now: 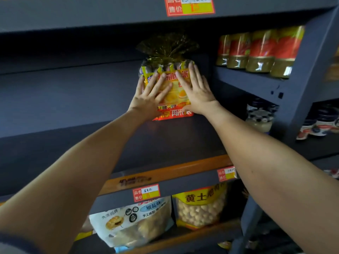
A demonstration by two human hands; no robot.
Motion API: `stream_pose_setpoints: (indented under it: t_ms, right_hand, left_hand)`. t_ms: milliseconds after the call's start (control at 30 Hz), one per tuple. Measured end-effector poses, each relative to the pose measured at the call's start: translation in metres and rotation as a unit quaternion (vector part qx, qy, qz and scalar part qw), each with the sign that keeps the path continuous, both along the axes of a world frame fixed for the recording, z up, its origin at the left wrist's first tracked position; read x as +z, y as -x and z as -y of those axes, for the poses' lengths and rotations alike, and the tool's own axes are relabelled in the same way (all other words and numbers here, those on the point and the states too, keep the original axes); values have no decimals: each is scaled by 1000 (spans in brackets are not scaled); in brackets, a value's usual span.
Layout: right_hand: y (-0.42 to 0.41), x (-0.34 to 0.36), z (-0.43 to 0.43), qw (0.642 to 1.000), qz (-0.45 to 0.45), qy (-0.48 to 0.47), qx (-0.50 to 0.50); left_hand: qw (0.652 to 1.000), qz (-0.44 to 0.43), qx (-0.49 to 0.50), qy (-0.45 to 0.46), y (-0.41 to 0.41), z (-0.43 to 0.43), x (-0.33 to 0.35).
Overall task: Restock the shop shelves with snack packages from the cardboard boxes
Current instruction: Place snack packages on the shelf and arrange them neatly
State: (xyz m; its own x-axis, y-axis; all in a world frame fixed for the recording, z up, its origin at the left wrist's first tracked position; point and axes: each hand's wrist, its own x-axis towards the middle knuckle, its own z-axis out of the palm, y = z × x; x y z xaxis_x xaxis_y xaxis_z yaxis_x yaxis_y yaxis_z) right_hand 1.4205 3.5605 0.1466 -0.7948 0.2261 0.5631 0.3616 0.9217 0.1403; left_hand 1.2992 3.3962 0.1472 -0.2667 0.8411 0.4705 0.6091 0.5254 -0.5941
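Snack package [177, 98], yellow, with a gathered gold-foil top and a red band along its near edge. Both hands cover much of its printed front, so we read only pieces of the lettering. We cannot tell whether it stands straight or leans back. It sits on the dark shelf board [73, 99], toward the rear and right of the middle.

Left hand [146, 99]: fingers straight and spread, laid flat on the left half of the package front. It grips nothing.

Right hand [198, 92]: fingers likewise straight and fanned, pressed on the right half, fingertips near the foil gather. The thumb lies along the lower edge, by the red band.

Jars [260, 52]: we count four with red and gold labels, on a higher ledge to the right, well apart from the package.

Price label [189, 5]: red and yellow, on the shelf edge above, cut off at the top; its figures are blurred.

Blue-and-white packets [260, 114]: beyond the right forearm, too blurred to identify.

White bag [135, 222] and yellow bag [201, 206]: on the shelf below, side by side, the white one partly hidden by the left forearm.
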Motion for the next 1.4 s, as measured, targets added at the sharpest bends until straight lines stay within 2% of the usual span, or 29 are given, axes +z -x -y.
stream_pose_setpoints:
  t_ms: [300, 367, 433, 533, 633, 767, 867, 1000, 1067, 1133, 1233, 1333, 1400]
  right_hand:
    - [-1, -2, -5, 1000, -5, 29, -3]
    - [-2, -1, -4, 999, -3, 31, -11]
    - [-5, 1, -4, 999, -2, 32, -21]
    - [-7, 0, -3, 997, -8, 67, -25]
    - [-13, -1, -1, 993, -1, 111, -26]
    - [-16, 0, 2, 995, -10, 88, -39]
    - [-20, -4, 7, 996, 12, 75, -43]
    - [-26, 0, 21, 991, 31, 130, -15]
    - [-26, 7, 39, 980, 17, 198, -2]
    - [-26, 10, 62, 962, -33, 268, 28]
    - [-30, 11, 108, 941, -84, 319, 79]
    - [-37, 6, 153, 907, -107, 382, 139]
    - [-47, 8, 181, 883, -145, 404, 190]
  left_hand:
    - [1000, 3, -8, -6, -13, -3, -1]
    - [995, 61, 15, -71, -18, 0, -1]
    - [970, 173, 58, -161, -24, 0, -1]
    - [942, 270, 44, -192, -28, -4, -7]
    - [949, 256, 23, -180, -30, -8, -10]
    - [966, 152, 102, -184, -32, -10, -9]
    - [966, 192, 86, -154, -35, -15, -9]
    - [952, 253, 81, -155, -44, -14, -3]
    - [943, 278, 94, -158, -55, -8, 0]
    - [938, 299, 101, -144, -66, 3, 1]
    - [933, 323, 106, -115, -81, 30, -1]
    - [901, 389, 93, -167, -98, 68, 4]
    - [868, 443, 58, -217, -112, 97, 11]
